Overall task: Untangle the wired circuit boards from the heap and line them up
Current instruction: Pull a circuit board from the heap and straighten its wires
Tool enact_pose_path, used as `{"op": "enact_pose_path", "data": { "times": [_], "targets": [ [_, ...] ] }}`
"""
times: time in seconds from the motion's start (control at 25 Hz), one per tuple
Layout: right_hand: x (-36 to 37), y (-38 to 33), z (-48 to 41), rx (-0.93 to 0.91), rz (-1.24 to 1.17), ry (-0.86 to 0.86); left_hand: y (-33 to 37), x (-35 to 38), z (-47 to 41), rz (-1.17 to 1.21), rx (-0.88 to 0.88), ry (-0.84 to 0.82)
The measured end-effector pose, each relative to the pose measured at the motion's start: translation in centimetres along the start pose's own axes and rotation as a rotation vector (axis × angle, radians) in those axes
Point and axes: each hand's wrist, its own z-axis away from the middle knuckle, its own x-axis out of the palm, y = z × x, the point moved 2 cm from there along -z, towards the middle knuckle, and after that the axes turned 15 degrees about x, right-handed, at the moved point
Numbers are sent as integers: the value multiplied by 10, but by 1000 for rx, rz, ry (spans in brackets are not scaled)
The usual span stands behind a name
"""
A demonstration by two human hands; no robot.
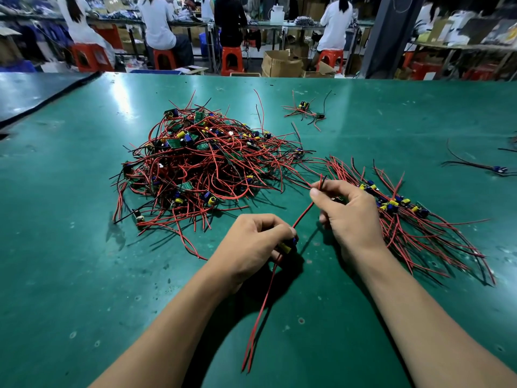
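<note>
Left hand [251,242]: closed round the held board; I see the fingers curled over it, knuckles up, low over the surface.
Held board [287,247]: at the left hand's fingertips. Only a yellow part and a blue bit show, the rest is hidden by fingers.
Right hand [349,217]: thumb and forefinger pinch the wire ends, the other fingers are curled. It sits ahead of the left hand and to its right.
Wire ends [321,184]: one red tip and one black tip stick up out of the right hand's pinch.
Taut wire [303,214]: red, runs straight from the left hand up to the right hand's pinch.
Trailing wires [260,317]: two red leads run from the left hand back toward me, between the forearms.
Heap [204,163]: big tangle of red and black wires with green boards, ahead of the left hand and off to its left, apart from both hands.
Lined-up row [391,203]: boards side by side with wires fanned out, just right of the right hand and partly behind it. I cannot tell if they touch.
Small cluster [307,110]: a few wired boards, well beyond the right hand.
Stray board [499,169]: far right of the right hand, black leads.
Surface [84,247]: green mat, scuffed.
People [156,23]: seated on red stools [232,60], well beyond both hands, backs to me.
</note>
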Motion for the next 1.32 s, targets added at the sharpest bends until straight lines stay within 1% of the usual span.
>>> {"op": "enact_pose_path", "data": {
  "times": [0.2, 0.48, 0.52, 0.68, 0.76, 0.8, 0.88, 0.96, 1.0, 1.08, 1.12, 1.16, 1.2, 1.24, 1.32],
  "targets": [
    [-2, -1, -4, 43, -84, 19, 0, 0, 0, 25, 2, -1],
    [0, 1, -3, 161, -158, 9, 3, -2, 3, 45, -11, 7],
    [-1, 1, -3, 142, -126, 20, 3, -3, 3, 49, -14, 11],
    [-6, -2, 1, -26, 159, 131, 3, -4, 3, 49, -28, -1],
    [-6, -2, 1, -19, 167, 123, 3, -4, 3, 59, -32, 2],
    [-5, -3, 1, 23, 122, 99, 3, -4, 3, 66, -34, 9],
    [-3, -5, 2, 156, -61, 19, 2, -5, 2, 83, -35, 36],
    [1, -8, 6, 314, -250, -122, 0, -5, 1, 117, -35, 75],
    [3, -9, 10, 383, -276, -228, 0, -5, 0, 141, -37, 91],
    [12, -8, 19, 483, -216, -498, 0, -5, 0, 179, -39, 107],
    [15, -7, 24, 501, -165, -610, 0, -5, 1, 194, -40, 107],
    [18, -7, 28, 502, -123, -678, 0, -5, 1, 203, -43, 104],
    [20, -6, 29, 492, -97, -701, -1, -6, 1, 202, -45, 101],
    [20, -7, 29, 483, -84, -688, -1, -6, 1, 192, -44, 101],
    [18, -7, 26, 463, -83, -602, -2, -6, 1, 160, -35, 100]
  ]
}}
